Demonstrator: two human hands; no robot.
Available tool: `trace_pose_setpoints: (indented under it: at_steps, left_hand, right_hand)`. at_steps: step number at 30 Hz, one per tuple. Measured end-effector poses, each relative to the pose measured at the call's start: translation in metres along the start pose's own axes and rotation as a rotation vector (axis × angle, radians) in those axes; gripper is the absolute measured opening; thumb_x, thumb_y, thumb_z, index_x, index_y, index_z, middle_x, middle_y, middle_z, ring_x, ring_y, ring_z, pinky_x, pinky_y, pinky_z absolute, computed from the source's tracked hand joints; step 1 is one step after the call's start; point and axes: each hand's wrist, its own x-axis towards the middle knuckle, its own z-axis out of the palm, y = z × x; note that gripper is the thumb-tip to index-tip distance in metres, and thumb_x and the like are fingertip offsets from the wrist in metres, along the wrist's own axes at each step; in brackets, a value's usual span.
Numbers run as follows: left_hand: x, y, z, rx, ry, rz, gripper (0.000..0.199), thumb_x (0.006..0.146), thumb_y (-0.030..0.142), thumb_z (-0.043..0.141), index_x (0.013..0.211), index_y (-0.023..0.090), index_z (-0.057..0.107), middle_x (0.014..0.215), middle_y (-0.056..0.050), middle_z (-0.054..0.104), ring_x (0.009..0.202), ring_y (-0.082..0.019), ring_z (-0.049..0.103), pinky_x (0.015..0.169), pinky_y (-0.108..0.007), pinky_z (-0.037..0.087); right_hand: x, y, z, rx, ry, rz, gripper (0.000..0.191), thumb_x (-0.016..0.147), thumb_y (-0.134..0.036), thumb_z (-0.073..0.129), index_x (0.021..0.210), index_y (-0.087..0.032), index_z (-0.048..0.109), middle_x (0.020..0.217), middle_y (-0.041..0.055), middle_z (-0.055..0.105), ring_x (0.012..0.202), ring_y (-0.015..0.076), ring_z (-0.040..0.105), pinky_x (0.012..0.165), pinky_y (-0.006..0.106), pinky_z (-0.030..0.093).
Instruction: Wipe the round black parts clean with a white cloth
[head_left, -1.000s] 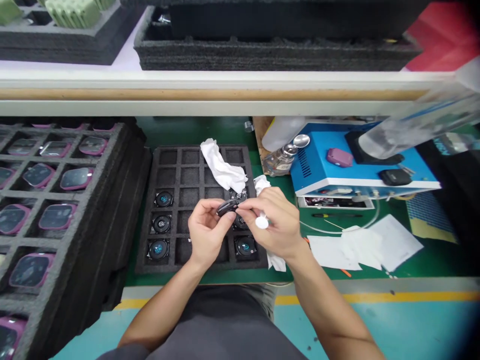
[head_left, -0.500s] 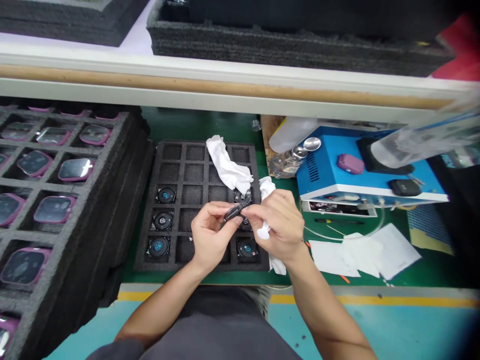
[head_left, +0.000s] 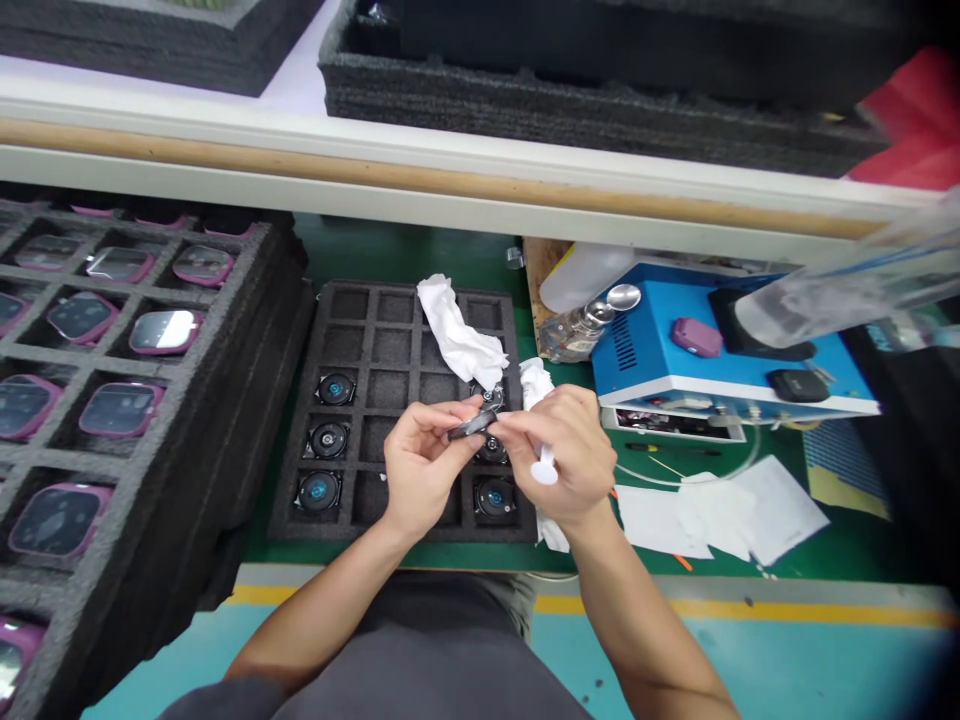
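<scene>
My left hand (head_left: 421, 462) pinches a thin black watch part (head_left: 472, 424) between thumb and fingers, held edge-on above the foam tray (head_left: 384, 437). My right hand (head_left: 564, 450) is closed around a white tool with a round flat end like a syringe plunger (head_left: 545, 468); its far tip is hidden. The right fingertips meet the right end of the watch part. Below, in the tray's left column, lie several round-centred black watch backs (head_left: 318, 491). More sit in the right column, such as a watch back (head_left: 495, 498) beneath my hands.
Crumpled white tissue (head_left: 461, 335) lies across the tray. At left rises a foam stack (head_left: 247, 340) holding purple-framed watches (head_left: 124, 410). A blue machine (head_left: 652, 345), a pump bottle (head_left: 574, 335) and white papers (head_left: 712, 510) are at right. A shelf edge (head_left: 450, 190) spans the back.
The watch part has tilted slightly between my fingers, and the white tool's round end has shifted a little to the right. The view has moved slightly.
</scene>
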Motion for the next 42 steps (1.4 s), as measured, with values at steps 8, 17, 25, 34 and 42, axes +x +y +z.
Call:
trace_pose_setpoints:
  at_steps: [8, 17, 25, 34, 42]
  left_hand:
    - [-0.001, 0.0, -0.002, -0.023, -0.019, -0.026, 0.022, 0.077, 0.006, 0.084, 0.084, 0.02, 0.068, 0.095, 0.0, 0.081, 0.107, -0.02, 0.077, 0.101, -0.034, 0.058]
    - [0.0, 0.001, -0.005, -0.097, -0.014, -0.134, 0.026, 0.074, 0.012, 0.088, 0.084, 0.019, 0.065, 0.094, 0.0, 0.079, 0.099, -0.015, 0.076, 0.095, -0.027, 0.058]
    - [0.002, 0.013, -0.004, -0.332, -0.046, -0.441, 0.037, 0.075, 0.026, 0.089, 0.103, 0.02, 0.065, 0.091, 0.0, 0.069, 0.081, -0.014, 0.071, 0.08, -0.03, 0.06]
    - [0.004, 0.015, -0.003, -0.343, -0.045, -0.501, 0.036, 0.075, 0.027, 0.087, 0.104, 0.021, 0.067, 0.093, -0.003, 0.065, 0.081, -0.015, 0.065, 0.079, -0.03, 0.056]
    - [0.006, 0.016, -0.004, -0.35, -0.012, -0.511, 0.035, 0.076, 0.026, 0.084, 0.108, 0.021, 0.074, 0.092, -0.003, 0.065, 0.078, -0.012, 0.06, 0.071, -0.024, 0.05]
  right_hand:
    - [0.003, -0.002, -0.002, 0.023, -0.01, 0.032, 0.018, 0.089, -0.014, 0.075, 0.104, -0.02, 0.067, 0.067, -0.0031, 0.058, 0.061, 0.0142, 0.054, 0.069, 0.034, 0.045]
    - [0.004, -0.005, -0.001, 0.085, 0.03, 0.061, 0.017, 0.091, -0.02, 0.074, 0.107, -0.022, 0.068, 0.066, -0.0044, 0.055, 0.061, 0.0136, 0.052, 0.068, 0.034, 0.045]
    - [-0.008, 0.01, -0.018, 0.171, 0.361, 0.266, 0.029, 0.103, -0.045, 0.05, 0.11, -0.026, 0.071, 0.08, 0.0041, 0.058, 0.082, 0.0246, 0.062, 0.078, 0.047, 0.053]
    - [-0.052, 0.032, -0.033, -0.071, 0.34, 0.427, 0.034, 0.104, -0.043, 0.049, 0.12, -0.022, 0.07, 0.107, 0.0134, 0.063, 0.084, 0.0236, 0.063, 0.06, 0.037, 0.053]
    - [-0.077, 0.033, -0.033, -0.055, -0.036, 0.4, 0.023, 0.093, -0.016, 0.064, 0.113, -0.023, 0.073, 0.107, 0.0097, 0.076, 0.101, 0.025, 0.073, 0.086, 0.045, 0.062]
